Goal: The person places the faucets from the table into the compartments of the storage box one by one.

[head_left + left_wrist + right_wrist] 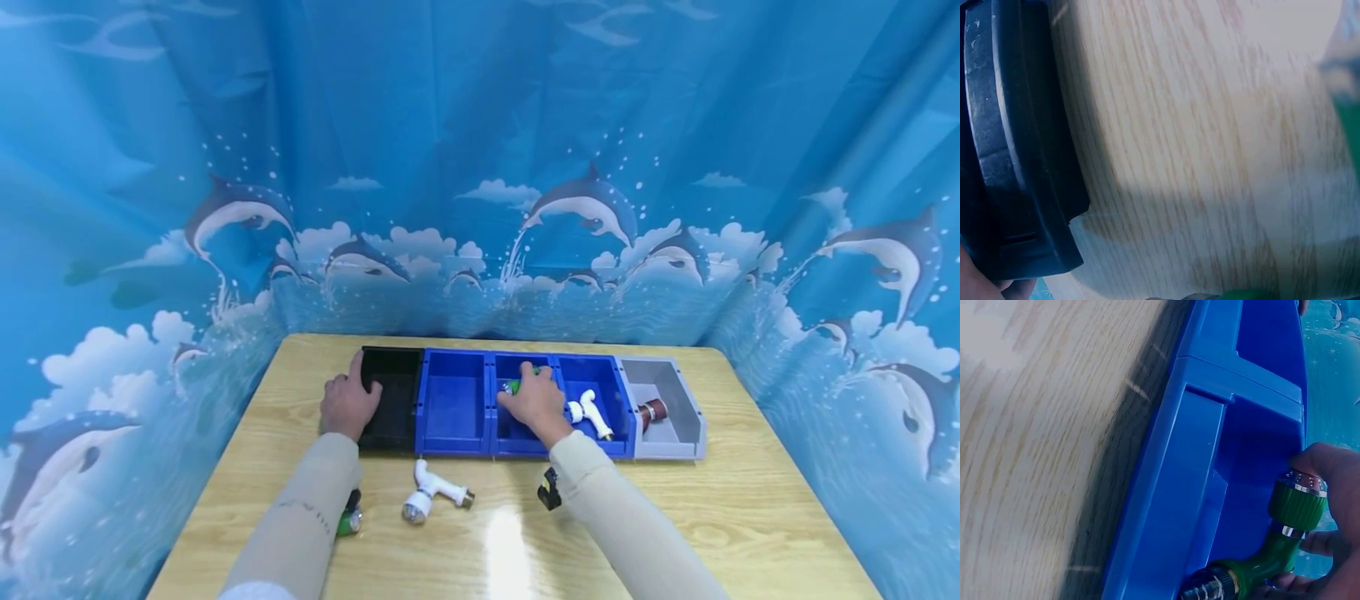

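Observation:
My right hand (536,402) reaches into the middle blue bin (517,437) and holds a green tap (512,387). In the right wrist view this green tap (1297,506) has a ribbed green collar with a silver end and a dark threaded end; thumb and fingers are around the collar end, above the bin floor. My left hand (348,404) grips the left wall of the black bin (390,442), thumb on the inner side. The left wrist view shows the black bin's edge (1016,137), with only parts of the fingers (975,281) at its corner.
A white tap (435,490) lies on the wooden table (420,567) before the bins. Another green tap (349,522) is partly behind the left sleeve. A black-and-yellow item (550,490) lies by the right sleeve. Another blue bin holds a white tap (591,412); the grey bin (678,450) holds a brown-red piece (652,412).

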### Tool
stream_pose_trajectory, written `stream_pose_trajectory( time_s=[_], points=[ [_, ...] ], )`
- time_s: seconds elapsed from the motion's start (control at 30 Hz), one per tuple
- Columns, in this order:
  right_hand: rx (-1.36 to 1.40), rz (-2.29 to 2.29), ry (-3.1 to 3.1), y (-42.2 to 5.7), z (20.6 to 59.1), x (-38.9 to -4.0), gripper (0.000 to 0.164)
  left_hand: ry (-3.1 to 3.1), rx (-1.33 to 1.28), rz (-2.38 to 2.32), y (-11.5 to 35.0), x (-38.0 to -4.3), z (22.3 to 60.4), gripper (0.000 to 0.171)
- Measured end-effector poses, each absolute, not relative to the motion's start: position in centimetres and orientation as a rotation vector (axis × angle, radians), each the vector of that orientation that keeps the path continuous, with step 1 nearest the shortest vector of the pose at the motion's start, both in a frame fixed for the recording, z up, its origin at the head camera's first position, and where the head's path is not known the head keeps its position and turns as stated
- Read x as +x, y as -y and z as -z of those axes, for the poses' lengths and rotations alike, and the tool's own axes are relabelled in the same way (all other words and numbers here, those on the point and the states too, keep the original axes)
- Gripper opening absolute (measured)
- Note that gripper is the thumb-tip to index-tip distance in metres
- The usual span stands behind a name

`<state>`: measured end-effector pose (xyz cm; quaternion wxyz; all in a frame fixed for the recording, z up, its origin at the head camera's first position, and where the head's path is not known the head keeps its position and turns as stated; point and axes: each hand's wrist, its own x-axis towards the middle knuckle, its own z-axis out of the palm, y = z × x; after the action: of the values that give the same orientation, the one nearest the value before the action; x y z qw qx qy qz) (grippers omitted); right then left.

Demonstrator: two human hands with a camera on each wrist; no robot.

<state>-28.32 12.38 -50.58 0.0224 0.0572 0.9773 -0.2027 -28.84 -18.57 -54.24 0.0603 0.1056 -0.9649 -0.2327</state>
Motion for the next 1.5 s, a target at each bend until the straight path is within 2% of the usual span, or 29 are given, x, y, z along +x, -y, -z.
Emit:
stream_pose_trajectory(
  time_s=[1.5],
  points=[
    [0.219, 0.695, -2.995, -12.4, 51.7, -28.5, 0.070, 2.950, 0.326, 0.704, 18.7, -28.9, 54.5, 0.071]
  ],
)
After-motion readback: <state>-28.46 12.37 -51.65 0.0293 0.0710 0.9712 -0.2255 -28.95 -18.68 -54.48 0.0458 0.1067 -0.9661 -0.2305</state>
